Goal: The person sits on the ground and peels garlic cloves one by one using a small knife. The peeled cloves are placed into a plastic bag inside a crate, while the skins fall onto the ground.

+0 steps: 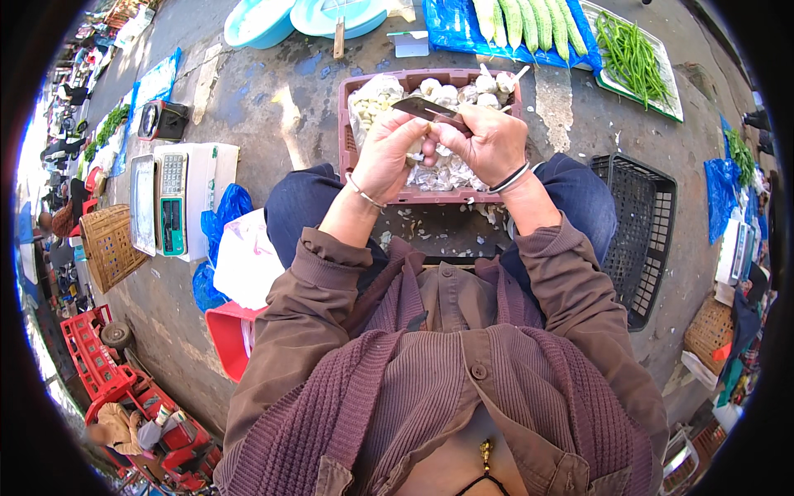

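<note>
My right hand point(490, 139) grips a knife with a dark blade point(417, 107), its tip pointing left. Close against it, my left hand point(394, 149) pinches something small, likely a garlic clove, mostly hidden by the fingers. Both hands are over a reddish plastic crate point(434, 197). Inside it, whole garlic bulbs point(487, 93) lie at the far side, a clear plastic bag of peeled cloves point(366, 105) at the left, and loose garlic skins point(443, 173) nearer me.
Beyond the crate are light-blue basins point(260, 37), ridged green gourds point(539, 25) on blue plastic and long green beans point(633, 59) on a tray. A black crate point(639, 242) stands right; a weighing scale point(173, 204), white bag point(248, 257) and red bin point(226, 335) are left.
</note>
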A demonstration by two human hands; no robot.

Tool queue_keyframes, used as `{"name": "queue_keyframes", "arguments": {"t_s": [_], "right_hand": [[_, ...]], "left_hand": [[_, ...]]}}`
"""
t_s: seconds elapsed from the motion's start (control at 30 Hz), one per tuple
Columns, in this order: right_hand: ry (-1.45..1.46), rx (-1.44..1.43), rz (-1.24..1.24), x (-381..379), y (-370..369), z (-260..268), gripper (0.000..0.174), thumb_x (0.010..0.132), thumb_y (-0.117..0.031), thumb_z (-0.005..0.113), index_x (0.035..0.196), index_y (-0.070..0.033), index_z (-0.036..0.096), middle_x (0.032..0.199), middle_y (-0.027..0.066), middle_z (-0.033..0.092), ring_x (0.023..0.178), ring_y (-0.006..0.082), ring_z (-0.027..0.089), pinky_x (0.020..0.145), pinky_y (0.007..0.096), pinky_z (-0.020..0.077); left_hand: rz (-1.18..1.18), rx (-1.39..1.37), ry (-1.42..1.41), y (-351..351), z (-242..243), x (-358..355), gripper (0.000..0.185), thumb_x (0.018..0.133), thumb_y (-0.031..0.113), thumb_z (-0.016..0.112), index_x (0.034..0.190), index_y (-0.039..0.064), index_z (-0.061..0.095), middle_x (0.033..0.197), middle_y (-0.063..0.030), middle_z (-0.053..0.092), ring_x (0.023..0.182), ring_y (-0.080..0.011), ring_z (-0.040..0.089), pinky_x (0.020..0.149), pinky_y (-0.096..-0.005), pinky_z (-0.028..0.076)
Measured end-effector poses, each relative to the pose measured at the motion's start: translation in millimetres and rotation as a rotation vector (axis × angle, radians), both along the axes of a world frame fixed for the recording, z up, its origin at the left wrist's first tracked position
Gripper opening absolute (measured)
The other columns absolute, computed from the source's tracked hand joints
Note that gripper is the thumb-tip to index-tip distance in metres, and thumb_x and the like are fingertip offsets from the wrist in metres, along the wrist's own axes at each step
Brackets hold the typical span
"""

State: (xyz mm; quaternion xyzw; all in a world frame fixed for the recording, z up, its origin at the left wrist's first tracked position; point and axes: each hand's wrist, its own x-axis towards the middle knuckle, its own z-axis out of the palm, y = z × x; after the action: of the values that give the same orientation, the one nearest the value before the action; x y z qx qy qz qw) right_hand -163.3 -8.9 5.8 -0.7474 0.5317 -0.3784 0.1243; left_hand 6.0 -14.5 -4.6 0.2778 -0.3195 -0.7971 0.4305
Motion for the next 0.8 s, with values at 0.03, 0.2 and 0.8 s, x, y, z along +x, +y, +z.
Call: {"name": "queue_keyframes", "arguments": {"t_s": [0.03,0.2,0.8], "right_hand": [[0.02,-0.004,-0.023,0.3,-0.2,-0.3,0.037,0.075,-0.045,0.06,0.069,-0.009,0.06,0.06,0.0097,0.057,0.056,0.0243,0.058,0.049,0.032,0.0438],[0.017,-0.004,-0.09,3.0,-1.2,-1.7,0.031,0.071,-0.042,0.063,0.065,-0.012,0.06,0.06,0.0084,0.059,0.056,0.024,0.059,0.047,0.0321,0.0434],[-0.656,0.499,0.115,3.4,-0.9,-18.0,0.034,0.076,-0.04,0.064,0.084,-0.007,0.067,0.061,-0.002,0.056,0.056,0.0061,0.048,0.053,0.0228,0.0387]], "left_hand": [[0.02,0.079,0.05,1.5,-1.9,-3.9,0.012,0.087,0.011,0.05,0.089,0.001,0.057,0.074,-0.0042,0.056,0.062,-0.0105,0.051,0.055,-0.0242,0.043],[0.066,0.194,0.095,4.3,-3.2,-9.4,0.009,0.086,0.012,0.052,0.087,0.003,0.055,0.075,-0.0037,0.055,0.066,-0.0108,0.051,0.059,-0.0251,0.043],[0.298,0.176,0.054,-7.6,-11.3,-2.5,0.015,0.086,0.005,0.05,0.099,0.001,0.052,0.082,-0.0045,0.056,0.07,-0.0115,0.053,0.065,-0.0246,0.047]]}}
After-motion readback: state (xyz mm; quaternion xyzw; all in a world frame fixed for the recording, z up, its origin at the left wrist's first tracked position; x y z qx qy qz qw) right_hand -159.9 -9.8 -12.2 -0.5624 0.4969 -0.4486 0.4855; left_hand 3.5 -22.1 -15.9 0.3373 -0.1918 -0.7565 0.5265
